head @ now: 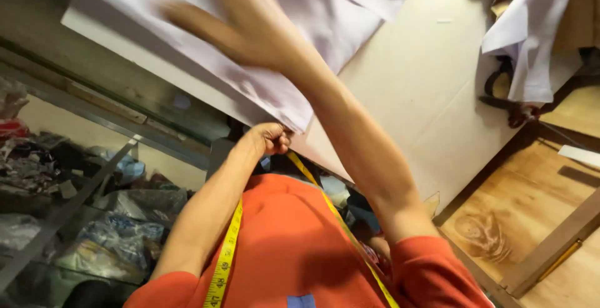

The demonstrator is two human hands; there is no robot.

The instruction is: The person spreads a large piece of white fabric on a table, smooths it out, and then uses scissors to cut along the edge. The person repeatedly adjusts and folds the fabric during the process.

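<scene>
Much is cut off or dim here. At the left, under the table (431, 76), a heap of bagged cloth and dark bundles (94, 220) lies behind slanted metal bars (69, 208); what each bundle is cannot be made out. The person's orange shirt (294, 245) fills the bottom edge, and a yellow tape measure (226, 258) hangs round the neck in two strands, both running off the bottom.

The left hand (269, 138) is clenched at the near edge of the table, gripping the lowest corner of the white cloth (294, 51); its fingers are curled under, so only the knuckles show. The cloth lies flat along the table's near-left edge and runs off the top of the view. The right hand (240, 26) rests on it further in, blurred, fingers spread flat, pressing rather than grasping; its fingertips are cut off at the top.

The table is a pale board. At its far-right corner a second white piece (531, 39) drapes over the edge, partly covering dark scissors (500, 92), of which only the looped handles show. Beyond is a wooden floor (519, 208) crossed by a wooden bar (556, 239).

Counted: two hands, two white cloth pieces, one tape, one pair of scissors.
</scene>
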